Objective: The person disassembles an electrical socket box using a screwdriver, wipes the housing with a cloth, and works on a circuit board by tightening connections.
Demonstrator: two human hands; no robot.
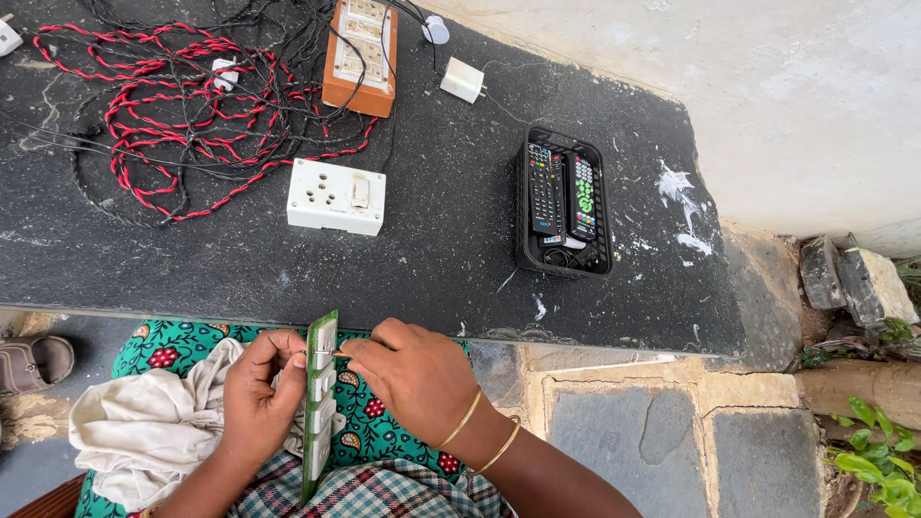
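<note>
My left hand (pixel 257 398) grips a green circuit board (pixel 318 403) with several white parts, held on edge over my lap. My right hand (pixel 414 374) is closed on a thin metal tool (pixel 338 354) whose tip touches the board's upper end. Two gold bangles sit on my right wrist. A white cloth (pixel 144 432) lies on my lap to the left of the board, on green patterned fabric.
A dark stone slab (pixel 451 249) in front holds a white socket box (pixel 336 197), an orange switch board (pixel 361 56), tangled red and black wires (pixel 173 115), a white charger (pixel 462 80) and a black basket (pixel 564 203) with remote controls. A sandal (pixel 34 363) lies at left.
</note>
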